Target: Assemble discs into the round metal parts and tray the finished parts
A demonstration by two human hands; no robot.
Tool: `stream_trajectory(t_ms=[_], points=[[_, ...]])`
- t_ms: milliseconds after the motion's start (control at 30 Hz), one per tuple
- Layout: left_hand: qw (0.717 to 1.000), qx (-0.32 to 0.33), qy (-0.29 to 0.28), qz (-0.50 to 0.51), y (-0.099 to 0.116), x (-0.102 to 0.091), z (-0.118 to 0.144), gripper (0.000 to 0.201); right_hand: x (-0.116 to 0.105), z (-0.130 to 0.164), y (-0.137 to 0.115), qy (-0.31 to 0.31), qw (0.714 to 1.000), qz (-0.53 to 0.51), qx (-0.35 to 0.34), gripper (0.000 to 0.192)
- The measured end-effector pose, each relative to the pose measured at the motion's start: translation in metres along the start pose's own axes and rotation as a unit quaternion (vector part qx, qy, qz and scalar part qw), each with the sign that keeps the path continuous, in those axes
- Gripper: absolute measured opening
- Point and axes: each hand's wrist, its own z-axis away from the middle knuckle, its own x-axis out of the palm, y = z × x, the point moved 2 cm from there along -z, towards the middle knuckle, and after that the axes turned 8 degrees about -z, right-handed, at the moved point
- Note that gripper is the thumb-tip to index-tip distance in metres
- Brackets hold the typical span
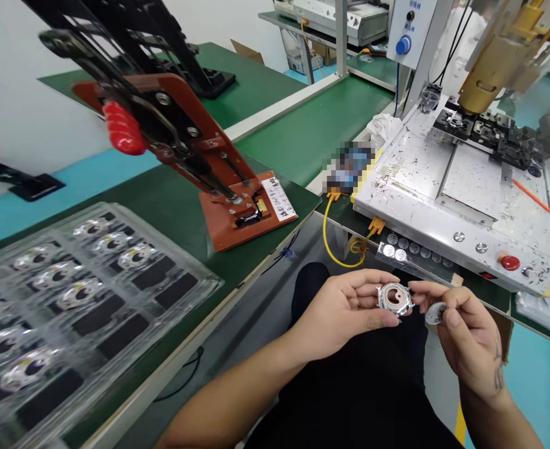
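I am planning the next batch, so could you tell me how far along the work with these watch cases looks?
Done: cannot tell; the clear tray holds cases in some pockets, while others show only dark bottoms. In hand: the left hand holds one round metal case and the right hand pinches a small disc beside it. Left: the red-handled press and the dispensing machine's plate stand apart, untouched.

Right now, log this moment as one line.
left hand: holds watch case | right hand: pinches small disc | left bench: clear tray, red-handled press
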Motion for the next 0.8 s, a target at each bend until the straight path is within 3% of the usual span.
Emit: stream_trajectory(t_ms=[567, 800], points=[[0.988, 0.089, 0.016, -0.127, 0.007, 0.003, 0.011, 0.052, 0.001, 0.002, -0.004, 0.003, 1.0, 0.005, 0.001, 0.012], [0.985, 0.092, 0.019, -0.142, 0.008, 0.004, 0.012, 0.051, 0.002, 0.002, -0.003, 0.015, 1.0, 0.004, 0.005, 0.011]])
